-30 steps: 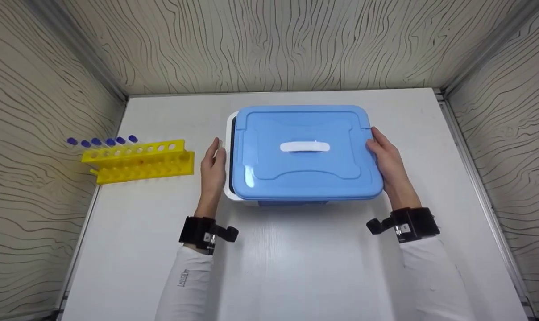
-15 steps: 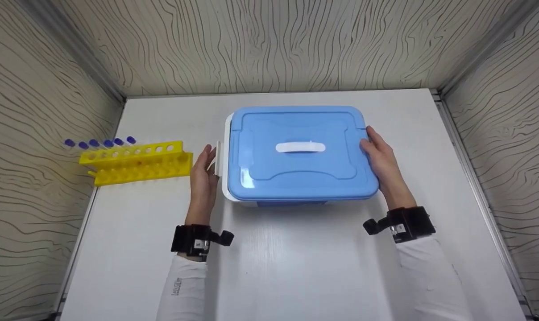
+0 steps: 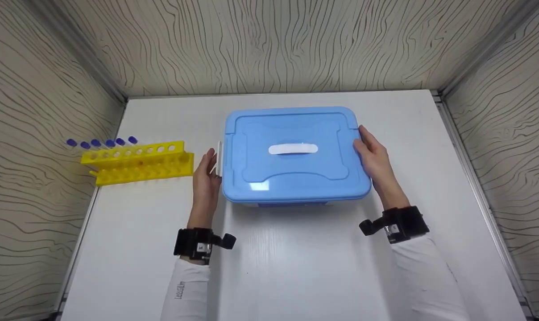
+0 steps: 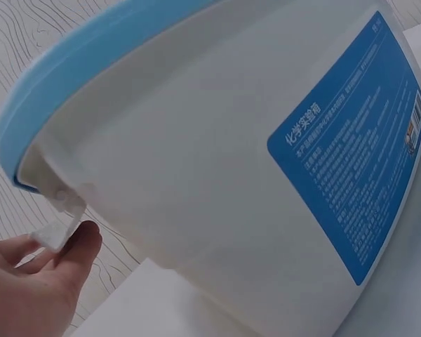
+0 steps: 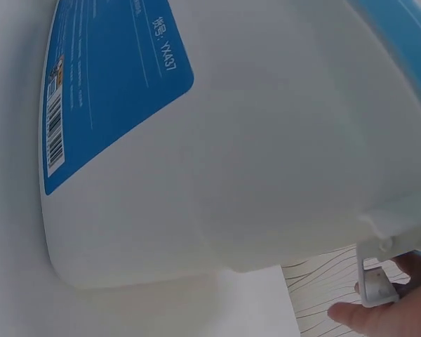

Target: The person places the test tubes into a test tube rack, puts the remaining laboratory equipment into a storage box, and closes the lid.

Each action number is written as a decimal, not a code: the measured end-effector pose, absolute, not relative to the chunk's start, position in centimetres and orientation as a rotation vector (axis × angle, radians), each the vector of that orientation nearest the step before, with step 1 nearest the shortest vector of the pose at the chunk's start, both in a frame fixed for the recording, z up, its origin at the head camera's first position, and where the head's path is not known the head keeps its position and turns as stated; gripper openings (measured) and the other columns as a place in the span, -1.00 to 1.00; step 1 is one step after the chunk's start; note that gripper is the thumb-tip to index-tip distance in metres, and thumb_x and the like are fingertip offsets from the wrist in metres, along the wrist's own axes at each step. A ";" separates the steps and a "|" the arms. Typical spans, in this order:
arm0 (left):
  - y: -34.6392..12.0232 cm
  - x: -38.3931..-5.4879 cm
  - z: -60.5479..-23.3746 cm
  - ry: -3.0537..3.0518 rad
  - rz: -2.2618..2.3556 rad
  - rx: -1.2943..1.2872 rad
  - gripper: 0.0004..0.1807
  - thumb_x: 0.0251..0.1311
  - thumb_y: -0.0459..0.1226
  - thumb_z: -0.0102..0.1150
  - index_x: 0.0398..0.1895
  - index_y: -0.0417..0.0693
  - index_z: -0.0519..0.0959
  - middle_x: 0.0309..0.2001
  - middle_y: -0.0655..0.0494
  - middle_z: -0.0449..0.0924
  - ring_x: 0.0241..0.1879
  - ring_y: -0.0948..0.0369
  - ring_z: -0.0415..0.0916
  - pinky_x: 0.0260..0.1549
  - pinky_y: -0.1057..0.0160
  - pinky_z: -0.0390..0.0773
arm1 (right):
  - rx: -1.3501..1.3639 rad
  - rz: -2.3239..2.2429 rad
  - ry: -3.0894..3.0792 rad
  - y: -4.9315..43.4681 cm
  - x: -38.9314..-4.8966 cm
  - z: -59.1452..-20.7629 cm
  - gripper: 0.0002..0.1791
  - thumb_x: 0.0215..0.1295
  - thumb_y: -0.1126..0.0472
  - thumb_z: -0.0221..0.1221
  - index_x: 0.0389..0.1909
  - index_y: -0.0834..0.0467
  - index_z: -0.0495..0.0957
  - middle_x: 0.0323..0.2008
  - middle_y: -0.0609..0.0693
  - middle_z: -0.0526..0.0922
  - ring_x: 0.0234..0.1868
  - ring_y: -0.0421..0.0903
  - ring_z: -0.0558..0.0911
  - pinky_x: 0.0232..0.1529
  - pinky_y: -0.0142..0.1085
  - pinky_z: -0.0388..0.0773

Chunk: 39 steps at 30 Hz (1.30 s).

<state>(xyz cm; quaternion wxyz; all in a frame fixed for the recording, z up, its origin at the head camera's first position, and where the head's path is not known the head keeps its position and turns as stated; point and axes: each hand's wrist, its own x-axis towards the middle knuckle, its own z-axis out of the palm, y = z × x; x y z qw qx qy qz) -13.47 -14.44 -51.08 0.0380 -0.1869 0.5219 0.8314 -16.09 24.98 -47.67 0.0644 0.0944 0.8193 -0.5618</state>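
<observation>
A white plastic storage box (image 4: 182, 154) with a blue front label (image 4: 358, 140) stands on the table. Its blue lid (image 3: 296, 167), with a white handle (image 3: 293, 148), covers the top in the head view. At the left end, my left hand (image 3: 205, 187) holds the white side latch (image 3: 220, 158), which sticks outward between its fingers in the left wrist view. My right hand (image 3: 379, 169) grips the lid's right edge, with fingers partly hidden. Beside that hand, the right latch (image 5: 375, 281) hangs swung out from the box in the right wrist view.
Left of the box stands a yellow test tube rack (image 3: 142, 166). Several clear tubes with blue caps (image 3: 110, 143) are at its left part. The white table (image 3: 292, 263) is bounded by patterned walls (image 3: 274, 44) at the back and sides.
The lid has slid left with my right hand, and the box's exposed left rim is now covered. My left hand moved outward from the box's side, swinging the left latch out.
</observation>
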 end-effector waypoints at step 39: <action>-12.4 -13.8 -52.6 1.238 2.727 -0.662 -0.44 0.52 0.06 -0.34 0.44 0.09 0.31 0.46 0.20 0.29 0.50 0.23 0.18 0.47 0.23 0.27 | 0.710 -2.796 1.054 24.7 -13.8 -50.2 -0.37 0.50 -0.28 -0.26 0.48 -0.15 0.26 0.57 -0.34 0.04 0.63 -0.23 -0.14 0.62 -0.21 -0.12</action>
